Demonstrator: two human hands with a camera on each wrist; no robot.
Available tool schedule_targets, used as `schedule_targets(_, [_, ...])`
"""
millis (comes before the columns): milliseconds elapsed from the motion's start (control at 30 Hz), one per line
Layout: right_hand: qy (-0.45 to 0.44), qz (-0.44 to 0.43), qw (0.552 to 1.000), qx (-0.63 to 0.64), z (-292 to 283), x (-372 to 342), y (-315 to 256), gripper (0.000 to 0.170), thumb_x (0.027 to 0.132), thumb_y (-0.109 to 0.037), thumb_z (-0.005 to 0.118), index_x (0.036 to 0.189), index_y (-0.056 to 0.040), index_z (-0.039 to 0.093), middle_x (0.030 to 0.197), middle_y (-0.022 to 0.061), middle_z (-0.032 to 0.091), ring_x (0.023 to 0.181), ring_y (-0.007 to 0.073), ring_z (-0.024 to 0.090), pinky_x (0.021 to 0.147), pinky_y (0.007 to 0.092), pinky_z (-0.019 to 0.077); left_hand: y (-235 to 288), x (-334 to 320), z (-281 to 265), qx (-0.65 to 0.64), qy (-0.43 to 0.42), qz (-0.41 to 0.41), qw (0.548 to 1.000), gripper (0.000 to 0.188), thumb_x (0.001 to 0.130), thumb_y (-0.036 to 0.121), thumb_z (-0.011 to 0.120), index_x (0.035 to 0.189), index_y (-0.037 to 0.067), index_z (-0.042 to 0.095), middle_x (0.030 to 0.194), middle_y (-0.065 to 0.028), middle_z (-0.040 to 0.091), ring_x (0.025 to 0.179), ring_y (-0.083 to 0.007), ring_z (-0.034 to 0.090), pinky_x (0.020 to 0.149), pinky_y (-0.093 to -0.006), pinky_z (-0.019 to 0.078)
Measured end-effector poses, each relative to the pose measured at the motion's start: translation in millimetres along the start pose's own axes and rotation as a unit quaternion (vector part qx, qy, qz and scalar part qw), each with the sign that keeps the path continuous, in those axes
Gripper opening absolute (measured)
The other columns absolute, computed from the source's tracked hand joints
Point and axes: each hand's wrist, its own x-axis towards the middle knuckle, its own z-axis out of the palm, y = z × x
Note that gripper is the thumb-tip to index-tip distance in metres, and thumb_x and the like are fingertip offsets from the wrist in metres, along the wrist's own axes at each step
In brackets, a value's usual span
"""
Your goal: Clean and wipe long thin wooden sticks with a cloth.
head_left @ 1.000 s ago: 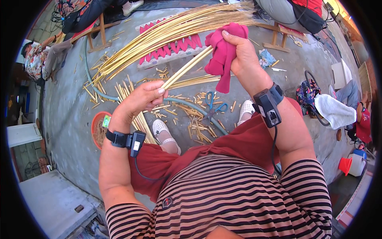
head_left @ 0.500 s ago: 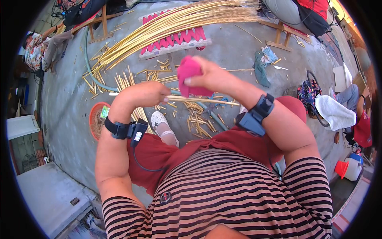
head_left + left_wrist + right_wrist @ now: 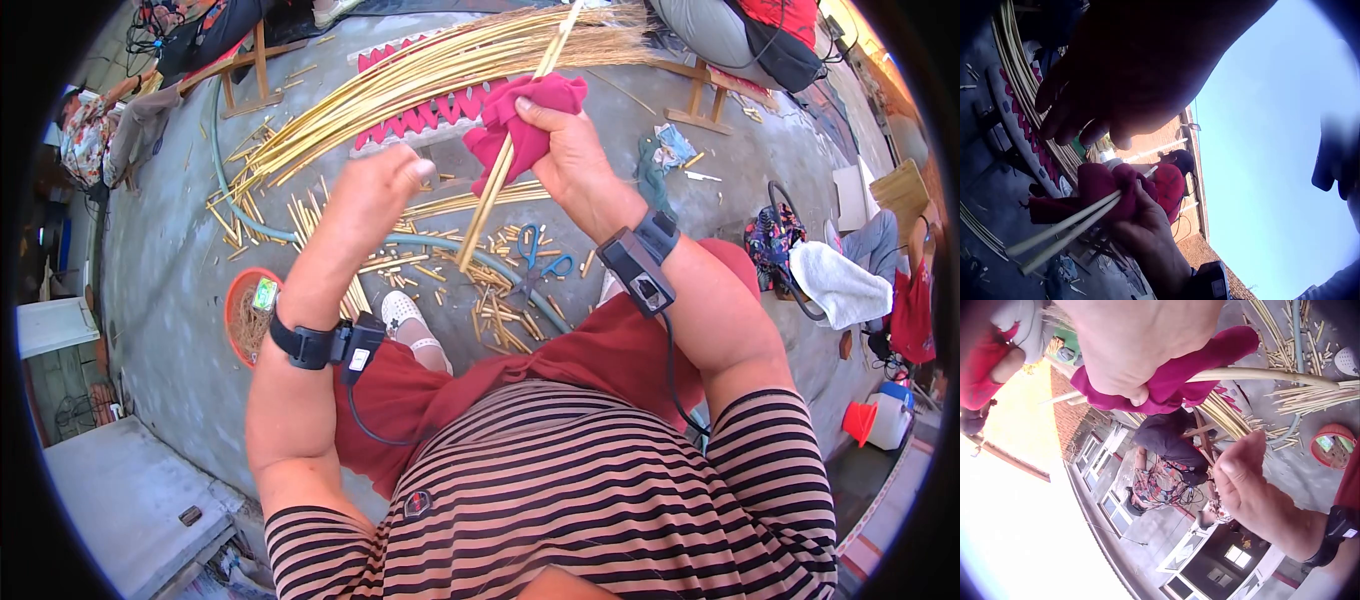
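Sticks [image 3: 487,207] swung from crosswise to steep, right hand [image 3: 580,155] gripping them in cloth [image 3: 496,112], left hand [image 3: 378,190] empty and loose-fingered, short bits [image 3: 497,318] look done, long bundle [image 3: 400,92] probably isn't.

Bright daylight, fisheye-curved head-view edges, white right-wrist glare, left-wrist backlit gloom

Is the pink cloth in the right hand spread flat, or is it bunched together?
Bunched: the pink cloth is gathered in folds in the right hand, not laid out.
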Motion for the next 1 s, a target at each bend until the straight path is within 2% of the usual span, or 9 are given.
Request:
schedule_targets(67, [-0.002,-0.023,1.000,0.012,-1,3,-1,0.024,0.082,0.001,0.059,0.105,-0.0014,0.052,0.099,0.0099,0.060,0.094,0.0229,0.060,0.088,0.0396,0.0498,-16,-1,33,-0.081,-0.078,-0.015,0.993,0.027,0.094,0.028,0.047,0.094,0.001,0.055,0.080,-0.0076,0.062,0.074,-0.0150,0.060,0.066,-0.0302,0.0480])
schedule_targets(167, [0.007,-0.028,0.999,0.028,5,2,1,0.026,0.082,0.001,0.059,0.106,-0.0016,0.051,0.101,0.0101,0.059,0.096,0.0231,0.059,0.089,0.0393,0.0490,-3,-5,60,-0.346,-0.080,-0.093,0.930,0.025,0.095,0.027,0.046,0.094,0.003,0.054,0.076,-0.0065,0.060,0.069,-0.0157,0.059,0.062,-0.0286,0.0487])
schedule_targets(267, [-0.001,-0.024,0.999,0.032,10,-3,3,0.026,0.081,0.001,0.059,0.106,-0.0016,0.051,0.101,0.0099,0.058,0.096,0.0229,0.059,0.089,0.0387,0.0489,8,-7,57,-0.453,-0.096,-0.162,0.872,0.023,0.095,0.028,0.045,0.093,0.005,0.052,0.068,-0.0032,0.055,0.057,-0.0116,0.053,0.052,-0.0242,0.0444])
schedule_targets(367, [-0.007,-0.018,0.999,0.032,13,-4,3,0.026,0.081,0.001,0.059,0.106,-0.0017,0.050,0.100,0.0095,0.058,0.095,0.0226,0.059,0.088,0.0385,0.0491,7,-7,54,-0.485,-0.095,-0.182,0.850,0.022,0.094,0.027,0.046,0.089,0.006,0.052,0.062,-0.0003,0.049,0.048,-0.0072,0.042,0.043,-0.0199,0.0344])
schedule_targets(500, [-0.004,-0.012,1.000,0.029,14,-8,0,0.026,0.081,0.001,0.059,0.105,-0.0018,0.050,0.098,0.0095,0.058,0.092,0.0223,0.059,0.084,0.0381,0.0506,8,-8,57,-0.467,-0.054,-0.170,0.866,0.020,0.093,0.025,0.047,0.085,0.008,0.051,0.059,0.0016,0.046,0.044,-0.0049,0.033,0.039,-0.0193,0.0243])
schedule_targets(567, [-0.010,0.007,1.000,0.022,15,-13,-5,0.026,0.081,0.002,0.059,0.105,-0.0018,0.050,0.098,0.0095,0.058,0.092,0.0222,0.060,0.082,0.0377,0.0514,5,-10,56,-0.449,-0.051,-0.166,0.876,0.019,0.093,0.025,0.047,0.084,0.009,0.051,0.058,0.0018,0.046,0.043,-0.0047,0.032,0.038,-0.0192,0.0242])
schedule_targets(667, [0.019,0.002,0.999,0.037,18,-17,-12,0.024,0.077,0.007,0.058,0.100,-0.0020,0.054,0.090,0.0087,0.061,0.084,0.0215,0.062,0.071,0.0383,0.0554,-2,-13,51,-0.424,-0.056,-0.150,0.892,0.018,0.093,0.025,0.049,0.084,0.010,0.052,0.057,0.0024,0.045,0.043,-0.0033,0.031,0.038,-0.0178,0.0234])
schedule_targets(833, [0.029,-0.050,0.997,0.050,-1,-4,-37,0.024,0.076,0.007,0.059,0.098,-0.0014,0.055,0.088,0.0094,0.062,0.081,0.0222,0.063,0.074,0.0365,0.0533,-22,-19,31,-0.378,-0.084,-0.133,0.913,0.017,0.091,0.024,0.051,0.083,0.009,0.053,0.057,0.0034,0.045,0.043,-0.0021,0.031,0.039,-0.0169,0.0229])
schedule_targets(1000, [0.051,-0.117,0.991,0.050,-28,13,-73,0.021,0.081,0.002,0.058,0.101,-0.0017,0.053,0.097,0.0108,0.060,0.091,0.0254,0.060,0.088,0.0452,0.0494,-56,-31,1,-0.365,-0.097,-0.154,0.913,0.016,0.089,0.024,0.055,0.084,0.009,0.054,0.057,0.0034,0.047,0.043,-0.0017,0.032,0.039,-0.0158,0.0234])
